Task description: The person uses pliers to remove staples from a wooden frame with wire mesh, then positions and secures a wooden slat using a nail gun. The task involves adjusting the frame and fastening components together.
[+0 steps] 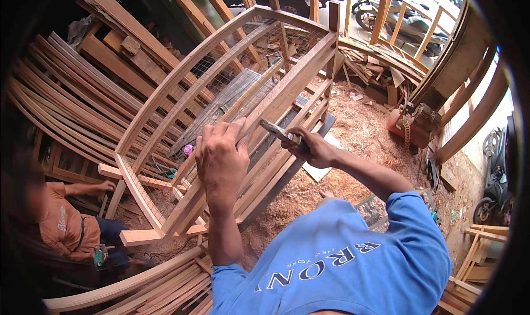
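A large wooden frame (182,80) with wire mesh (243,91) panels lies tilted in front of me. My left hand (222,158) rests flat on one of its long wooden rails (276,102), fingers spread over the edge. My right hand (314,148) is closed around the handle of a metal tool (274,129), which looks like pliers or cutters, with its head pointing left toward the rail just beside my left fingers. My blue sleeve (419,227) comes in from the lower right.
Long curved wooden slats (66,100) are stacked at the left and along the bottom. Sawdust (359,127) covers the floor. A red machine (411,124) stands at the right. Another person in an orange shirt (63,224) sits at the lower left. Motorbikes stand at the top right.
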`<move>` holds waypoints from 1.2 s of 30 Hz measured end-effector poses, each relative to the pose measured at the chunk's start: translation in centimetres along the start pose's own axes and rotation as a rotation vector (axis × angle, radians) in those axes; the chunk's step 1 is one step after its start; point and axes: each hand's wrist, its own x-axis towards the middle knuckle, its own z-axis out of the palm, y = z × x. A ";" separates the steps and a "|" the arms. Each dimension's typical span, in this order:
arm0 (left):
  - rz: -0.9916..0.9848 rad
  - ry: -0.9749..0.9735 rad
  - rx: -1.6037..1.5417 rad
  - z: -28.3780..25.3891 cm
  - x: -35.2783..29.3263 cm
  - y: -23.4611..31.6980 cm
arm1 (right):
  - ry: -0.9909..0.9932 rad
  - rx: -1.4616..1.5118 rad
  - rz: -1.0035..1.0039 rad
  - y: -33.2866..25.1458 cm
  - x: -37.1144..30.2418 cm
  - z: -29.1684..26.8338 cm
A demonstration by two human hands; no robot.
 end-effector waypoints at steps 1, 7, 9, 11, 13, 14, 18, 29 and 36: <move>-0.001 0.007 -0.012 0.1 0.1 0.1 | 0.006 -0.008 0.050 -0.6 -0.4 -0.2; -0.011 0.006 -0.018 0.4 -0.1 -0.4 | -0.353 -0.393 0.251 -11.2 -0.4 -8.6; 0.003 0.009 -0.033 0.4 -0.1 -0.4 | -0.637 -0.747 0.340 -15.8 3.8 -11.4; -0.012 0.002 -0.031 0.3 0.0 -0.4 | -0.961 -0.698 0.599 -19.5 9.7 -13.4; -0.024 -0.009 -0.052 0.3 -0.1 0.2 | -1.154 -0.704 0.758 -21.7 13.6 -13.7; -0.043 -0.016 -0.067 0.3 -0.1 0.2 | -1.194 -0.689 0.783 -22.3 14.6 -13.4; -0.059 0.000 -0.057 0.4 -0.1 0.1 | -1.228 -0.585 0.821 -22.6 16.0 -12.6; -0.056 -0.016 -0.021 0.4 -0.2 -0.3 | -0.454 -0.478 0.158 -8.6 1.7 -10.4; -0.100 -0.051 -0.060 0.3 -0.4 -0.3 | -0.019 0.071 0.066 -0.3 0.2 0.8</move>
